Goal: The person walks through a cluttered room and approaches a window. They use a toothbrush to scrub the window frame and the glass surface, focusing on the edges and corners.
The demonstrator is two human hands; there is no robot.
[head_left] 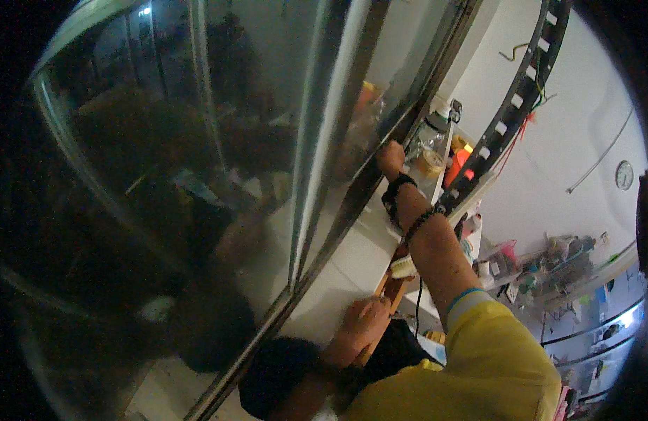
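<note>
Presently, in the head view, the curled right hand (390, 160) is touching the dark metal frame (343, 226) of a large glass pane (250, 147) filling the left side; the left hand (365, 323) is resting at a brown wooden edge (393, 286). Whether either is pinching anything, I cannot tell.

Yellow shirt (478, 358), grey-teal cuff (468, 302); black wristband (390, 201), beaded bracelet (422, 222).

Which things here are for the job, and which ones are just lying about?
Seem part of the job:
window frame, with the right hand close against it
wooden edge, with the left hand on it

Seem just around:
clear container with a white top
bright orange thing, too blurred to name
black strip with white patches
round wall clock
</note>
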